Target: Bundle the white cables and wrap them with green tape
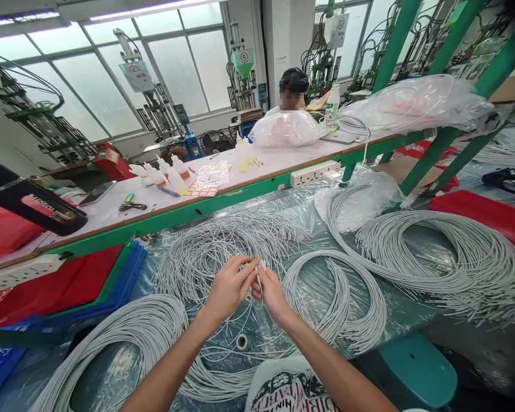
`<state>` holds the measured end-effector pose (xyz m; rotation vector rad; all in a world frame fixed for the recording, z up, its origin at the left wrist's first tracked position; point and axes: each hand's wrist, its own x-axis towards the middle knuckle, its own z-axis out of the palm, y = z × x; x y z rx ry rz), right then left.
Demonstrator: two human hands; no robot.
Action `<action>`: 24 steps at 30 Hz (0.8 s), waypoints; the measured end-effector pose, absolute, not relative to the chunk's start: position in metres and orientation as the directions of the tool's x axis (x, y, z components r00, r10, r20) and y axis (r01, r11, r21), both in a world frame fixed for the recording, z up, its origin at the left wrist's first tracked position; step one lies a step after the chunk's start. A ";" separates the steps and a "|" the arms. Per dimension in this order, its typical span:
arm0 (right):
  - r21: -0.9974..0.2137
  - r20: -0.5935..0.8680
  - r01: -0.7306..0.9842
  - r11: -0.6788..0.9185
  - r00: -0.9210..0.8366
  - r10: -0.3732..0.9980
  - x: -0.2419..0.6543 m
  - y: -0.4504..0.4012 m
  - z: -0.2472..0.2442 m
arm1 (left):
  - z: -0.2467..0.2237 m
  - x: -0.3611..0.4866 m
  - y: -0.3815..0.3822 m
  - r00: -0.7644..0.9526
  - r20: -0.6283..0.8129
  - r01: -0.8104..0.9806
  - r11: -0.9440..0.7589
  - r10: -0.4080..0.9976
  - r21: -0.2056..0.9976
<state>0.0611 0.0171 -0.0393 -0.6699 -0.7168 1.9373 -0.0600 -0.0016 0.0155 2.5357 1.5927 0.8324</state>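
Two hands [230,284] [273,290], nearly closed, pinching cable [260,281] (grey)

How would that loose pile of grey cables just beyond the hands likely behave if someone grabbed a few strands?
The cable pile would probably snag, since its strands cross in many directions. Individual strands look flexible yet springy, holding broad curves rather than lying limp. Pushed, the pile might slide somewhat on the glossy plastic sheeting.

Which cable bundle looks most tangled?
The cable pile just beyond the left hand: its strands crisscross, while the others curve in roughly parallel loops.
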 end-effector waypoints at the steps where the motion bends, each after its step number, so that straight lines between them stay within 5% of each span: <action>1: -0.706 -0.164 -0.583 -0.402 -0.418 0.894 0.061 0.017 -0.040 | 0.014 -0.061 -0.002 0.328 0.429 0.818 -0.480 0.842 0.316; 9: -0.789 -0.100 -0.507 -0.347 -0.450 0.887 0.061 0.020 -0.043 | 0.020 -0.059 -0.001 0.012 0.280 0.593 -0.232 0.960 0.771; 14: -0.824 -0.064 -0.464 -0.326 -0.495 0.866 0.062 0.017 -0.047 | 0.020 -0.065 0.009 -0.080 0.151 0.543 -0.084 0.985 0.835; 19: -0.801 -0.035 -0.464 -0.377 -0.593 0.804 0.066 0.013 -0.047 | 0.017 -0.074 0.014 0.064 0.004 0.394 -0.030 0.998 0.918; 24: -0.799 -0.054 -0.453 -0.397 -0.603 0.796 0.065 0.021 -0.055 | 0.010 -0.072 0.013 0.028 0.060 0.470 -0.066 0.998 0.880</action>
